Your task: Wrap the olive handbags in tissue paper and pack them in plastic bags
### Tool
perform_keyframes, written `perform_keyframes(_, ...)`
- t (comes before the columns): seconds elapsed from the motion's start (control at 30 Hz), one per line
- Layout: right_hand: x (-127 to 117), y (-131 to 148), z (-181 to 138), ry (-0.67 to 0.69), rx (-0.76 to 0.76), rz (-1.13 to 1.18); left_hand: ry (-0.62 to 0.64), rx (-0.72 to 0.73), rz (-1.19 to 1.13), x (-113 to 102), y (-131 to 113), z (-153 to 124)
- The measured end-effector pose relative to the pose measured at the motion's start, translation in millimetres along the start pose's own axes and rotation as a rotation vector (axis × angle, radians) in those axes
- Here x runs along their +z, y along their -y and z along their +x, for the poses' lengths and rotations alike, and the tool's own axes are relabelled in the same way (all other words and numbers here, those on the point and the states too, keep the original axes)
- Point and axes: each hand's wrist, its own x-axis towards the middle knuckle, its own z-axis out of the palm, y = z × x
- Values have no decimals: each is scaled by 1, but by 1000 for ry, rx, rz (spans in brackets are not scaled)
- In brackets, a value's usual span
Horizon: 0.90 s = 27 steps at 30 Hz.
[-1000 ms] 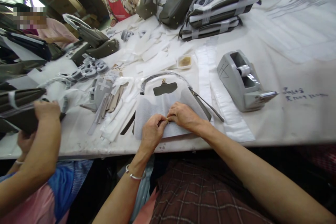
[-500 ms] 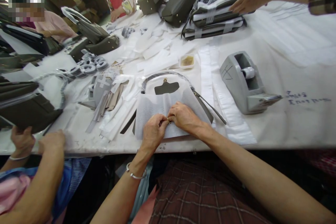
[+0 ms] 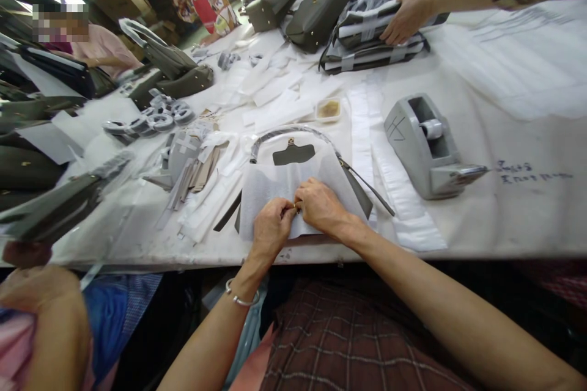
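Pinching a small metal fitting (image 3: 297,210), left hand (image 3: 274,229) and right hand (image 3: 321,204) have their grip together over the handbag (image 3: 293,154) on the desk (image 3: 527,220). Probably light, softish; thin sheet (image 3: 261,192) may slip; best lifted by handle (image 3: 255,148).

Right: tape dispenser (image 3: 413,156) stood on pale tabletop (image 3: 513,220) (dark mark (image 3: 395,128) on its side). Farther off, small tub (image 3: 328,120) held something yellowish. Left: brown strips (image 3: 205,172) lay beside second dispenser (image 3: 177,157).
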Motion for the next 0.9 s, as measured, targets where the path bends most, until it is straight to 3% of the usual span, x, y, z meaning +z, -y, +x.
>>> perform_keyframes(0.3,4,3,-4,-47,0,-67,-28,2,15,4,4,1)
perform_keyframes(0.57,1,-13,-4,-1,-104,99,-34,6,-11,2,1,-1)
perform_keyframes(0.9,0,-15,-4,-18,-152,127,-36,22,-17,2,2,-1)
